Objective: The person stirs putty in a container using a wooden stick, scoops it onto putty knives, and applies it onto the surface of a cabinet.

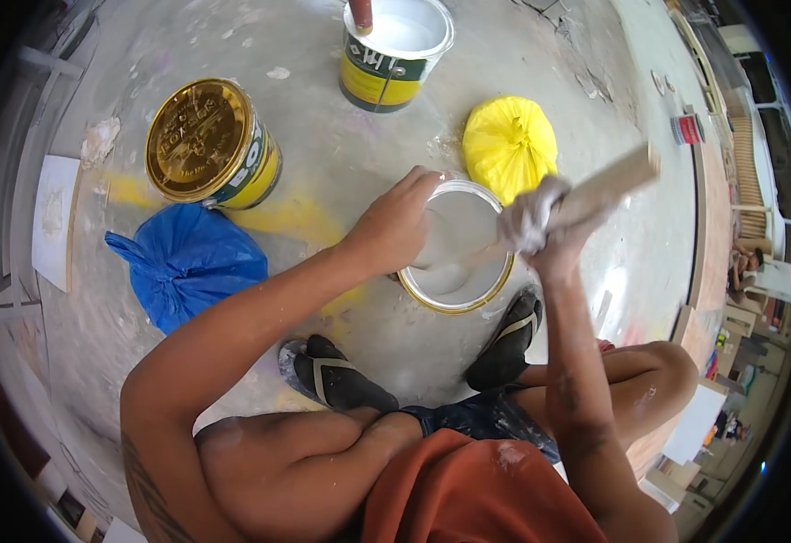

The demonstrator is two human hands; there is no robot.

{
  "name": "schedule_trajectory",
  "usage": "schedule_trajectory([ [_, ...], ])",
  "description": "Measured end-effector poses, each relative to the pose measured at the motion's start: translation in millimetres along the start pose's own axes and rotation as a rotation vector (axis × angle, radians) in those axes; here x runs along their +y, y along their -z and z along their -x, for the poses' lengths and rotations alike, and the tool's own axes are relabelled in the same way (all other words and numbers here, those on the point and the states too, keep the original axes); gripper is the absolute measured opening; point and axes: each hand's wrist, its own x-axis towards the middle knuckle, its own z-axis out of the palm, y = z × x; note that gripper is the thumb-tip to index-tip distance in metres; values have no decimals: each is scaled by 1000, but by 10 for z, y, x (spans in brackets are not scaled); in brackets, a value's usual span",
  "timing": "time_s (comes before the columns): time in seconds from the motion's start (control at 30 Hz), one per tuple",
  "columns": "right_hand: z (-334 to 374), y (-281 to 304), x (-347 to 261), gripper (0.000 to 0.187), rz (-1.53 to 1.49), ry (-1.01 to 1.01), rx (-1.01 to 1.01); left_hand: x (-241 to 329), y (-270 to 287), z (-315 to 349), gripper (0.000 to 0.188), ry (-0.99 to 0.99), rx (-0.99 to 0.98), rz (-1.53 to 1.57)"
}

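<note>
Between my feet stands an open paint can (457, 309) with thick off-white paint (457, 226) inside. My left hand (399, 226) is closed on the can's left rim. My right hand (549, 224), smeared with white, is wrapped round a wooden stick (620, 181). The stick slants down to the left, its lower end in the paint; the hand and stick are slightly blurred. Just beyond the can, close to my right hand, sits a tied yellow plastic bag (509, 145).
A can with a gold lid (198, 140) and a tied blue bag (192, 262) stand on the left. Farther off is an open can of white paint (386, 77) with a brown handle (360, 14) sticking up. A small red-and-white tin (688, 128) is at right. A white board (56, 217) lies far left.
</note>
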Motion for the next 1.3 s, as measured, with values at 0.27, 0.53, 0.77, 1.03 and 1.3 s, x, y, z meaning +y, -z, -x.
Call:
schedule_trajectory([
  [0.27,-71,-183,341,76,-126,315,-63,-11,-40,-65,54,3,10,21],
  [0.53,-366,-267,-154,57,185,228,60,88,-4,-36,51,65,-28,-2],
  [0.77,-39,10,-8,85,-112,-59,38,39,-33,39,50,51,54,-24],
  [1.03,-13,-70,262,83,-85,209,135,16,-73,16,49,35,63,-13],
  [1.3,-189,-329,-65,76,28,415,-5,76,-76,-25,48,54,51,-19],
])
